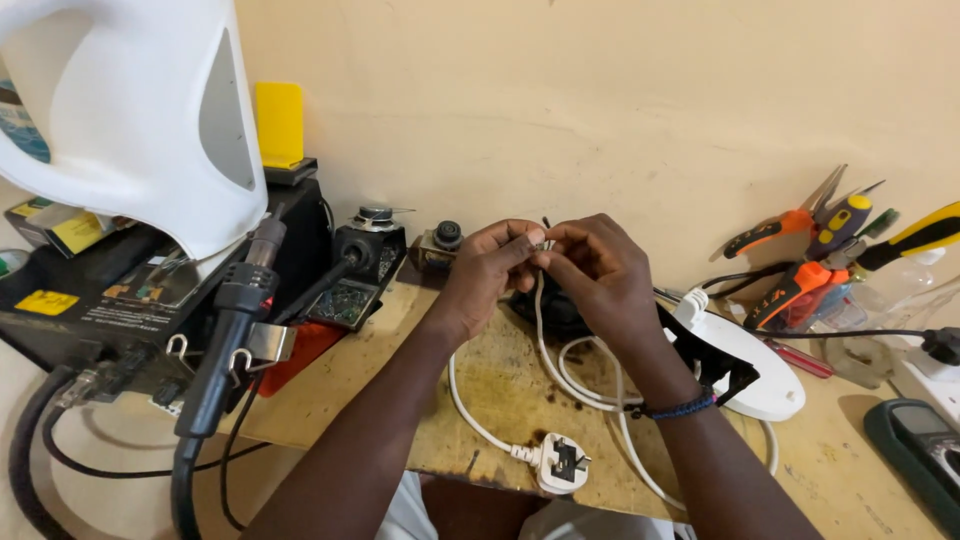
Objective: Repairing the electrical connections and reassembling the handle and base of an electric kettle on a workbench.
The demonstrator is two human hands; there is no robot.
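Left hand (495, 262) and right hand (590, 268) both pinch the bare cord (545, 340) end; plug (560, 463) fitted, base (745, 365) end unconnected.

Plain cream wall (620, 90) at the far side, evenly lit; worn, stained wooden workbench (500, 390) in front, pale floor (110, 490) near left.

At far left we see a small box (62, 228) in yellow and white behind the black station, a yellow rectangular label (45, 302) on the station's sloping front, a pale printed label (150, 290) beside it, and a dark meter screen (925, 435) at the tabletop's right edge.
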